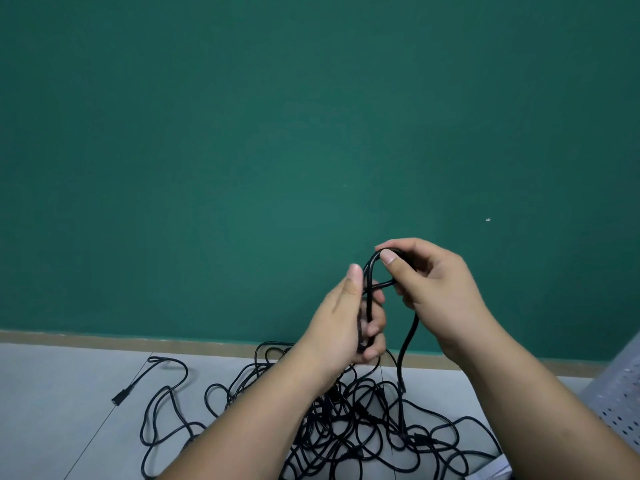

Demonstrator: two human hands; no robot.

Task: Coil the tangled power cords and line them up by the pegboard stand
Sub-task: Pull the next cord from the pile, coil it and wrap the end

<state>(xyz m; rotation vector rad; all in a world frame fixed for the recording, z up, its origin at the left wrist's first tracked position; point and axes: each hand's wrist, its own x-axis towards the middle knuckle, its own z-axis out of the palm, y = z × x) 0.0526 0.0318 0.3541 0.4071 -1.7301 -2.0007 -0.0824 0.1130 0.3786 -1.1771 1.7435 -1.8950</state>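
Note:
A tangle of black power cords (349, 420) lies on the grey floor below my hands. I hold one black cord (408, 341) up in front of the green wall. My left hand (349, 323) grips a bunch of its strands, fingers curled round them. My right hand (433, 289) pinches the top of a loop of the same cord between thumb and forefinger; a strand hangs from it down into the pile. One loose plug end (119, 398) lies at the left. The perforated grey pegboard stand (620, 393) shows at the right edge.
A green wall (277, 133) fills most of the view, with a brown baseboard (104, 339) along its foot. Grey floor tiles (62, 410) stretch to the left of the cord pile. A pale object pokes in at the bottom right corner.

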